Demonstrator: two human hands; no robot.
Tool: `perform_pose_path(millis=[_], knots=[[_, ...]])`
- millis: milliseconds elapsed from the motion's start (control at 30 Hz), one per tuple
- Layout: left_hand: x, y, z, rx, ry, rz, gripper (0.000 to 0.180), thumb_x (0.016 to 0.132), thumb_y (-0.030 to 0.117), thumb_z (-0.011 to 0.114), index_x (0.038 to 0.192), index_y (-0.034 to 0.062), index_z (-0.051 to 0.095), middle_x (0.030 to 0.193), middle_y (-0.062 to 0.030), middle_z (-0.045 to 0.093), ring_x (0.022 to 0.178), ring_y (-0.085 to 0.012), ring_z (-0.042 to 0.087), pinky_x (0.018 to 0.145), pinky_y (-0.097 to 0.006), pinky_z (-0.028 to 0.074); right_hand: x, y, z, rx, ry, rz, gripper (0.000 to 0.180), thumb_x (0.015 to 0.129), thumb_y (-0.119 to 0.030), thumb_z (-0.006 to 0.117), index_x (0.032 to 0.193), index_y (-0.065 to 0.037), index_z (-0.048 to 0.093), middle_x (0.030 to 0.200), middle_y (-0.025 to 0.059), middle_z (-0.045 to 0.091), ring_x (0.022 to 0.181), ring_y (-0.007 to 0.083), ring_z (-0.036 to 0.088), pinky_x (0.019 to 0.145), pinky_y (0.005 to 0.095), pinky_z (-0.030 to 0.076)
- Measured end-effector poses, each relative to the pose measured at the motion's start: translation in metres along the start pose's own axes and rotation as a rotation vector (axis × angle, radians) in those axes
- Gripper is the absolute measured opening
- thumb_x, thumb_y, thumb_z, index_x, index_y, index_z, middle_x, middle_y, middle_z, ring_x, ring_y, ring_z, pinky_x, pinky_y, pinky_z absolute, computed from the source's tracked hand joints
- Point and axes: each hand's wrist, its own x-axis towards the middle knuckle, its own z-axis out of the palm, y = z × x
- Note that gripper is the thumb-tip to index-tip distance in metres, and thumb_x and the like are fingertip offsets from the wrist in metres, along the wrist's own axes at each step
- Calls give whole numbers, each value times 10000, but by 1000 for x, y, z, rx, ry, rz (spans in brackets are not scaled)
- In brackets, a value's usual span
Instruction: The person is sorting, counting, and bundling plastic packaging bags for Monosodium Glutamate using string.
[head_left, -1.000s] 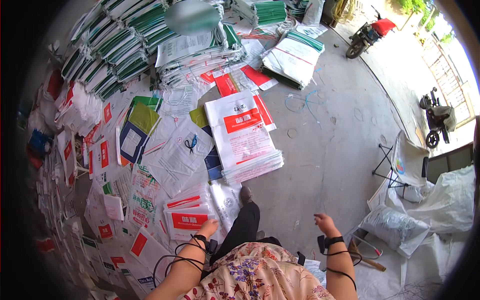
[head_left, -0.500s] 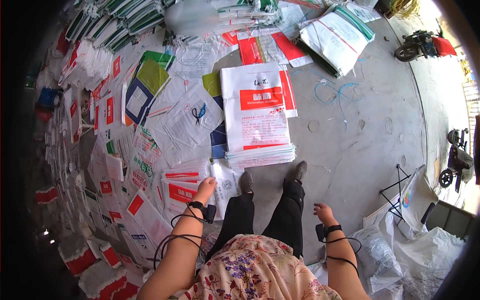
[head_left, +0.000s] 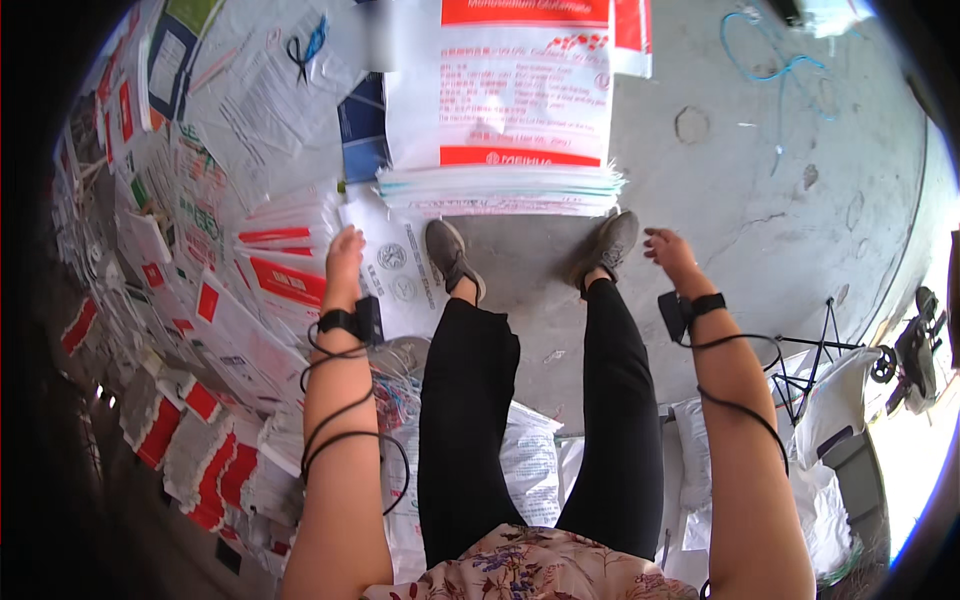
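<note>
A thick stack of flat white-and-red woven sacks [head_left: 520,110] lies on the floor in front of my feet, its layered edge nearest me. My left hand [head_left: 345,262] hovers left of my shoes, over white-and-red sacks [head_left: 290,275] and beside a white printed sheet [head_left: 395,265]. Its fingers are loosely bent, with nothing visible in them. My right hand [head_left: 673,255] is in the air just right of my right shoe, above the grey floor. Its fingers are apart and it holds nothing. Neither hand touches the stack.
Blue-handled scissors [head_left: 308,48] lie on clear-white sacks at upper left. Spread sacks cover the left floor, with red-and-white bundles [head_left: 205,450] at lower left. A blue cord [head_left: 775,70] lies on the concrete at right. A black folding frame [head_left: 815,360] and white sheeting stand lower right.
My view has dropped closer to the stack, which shows larger and higher up. Both my arms have stretched forward, bringing the hands nearer the stack's front edge on either side of my feet.
</note>
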Motion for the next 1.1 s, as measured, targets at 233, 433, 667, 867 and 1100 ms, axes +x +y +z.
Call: perform_pose_path(millis=[233,433,667,867,1100], knots=[[102,-50,17,-72,51,-126,539,879,283,588,1341,49,436,1301,-100,516,1261,-244,442,1062,-390,293,147,43,6,148,57,188,346,927,-270,479,1221,-109,562,1036,36,626,905,125,598,741,267,458],[165,-73,35,-292,16,-213,464,927,285,510,1328,59,450,1316,-83,512,1243,-227,456,1038,-388,337,192,64,22,586,-2,310,356,933,-299,495,1217,-91,551,1031,10,617,871,129,585,704,262,463],[224,-103,48,-371,-277,-174,340,931,285,508,1181,60,564,1116,-76,624,998,-214,601,854,-346,482,226,97,43,205,-238,-343,289,938,-159,489,1199,-56,559,1130,52,612,995,142,586,859,283,468],[215,-92,82,-517,-207,-296,302,889,365,586,996,88,647,914,-72,663,823,-219,623,741,-362,516,220,81,36,397,-273,-55,403,925,-262,515,1282,-74,509,1147,40,618,1029,154,573,889,308,456],[170,-32,46,-518,-426,-286,442,926,444,514,1217,116,564,1118,-62,630,993,-174,608,853,-329,502,174,40,5,355,-284,-181,475,822,-194,567,1259,-32,474,1143,112,597,1039,261,553,888,334,450]])
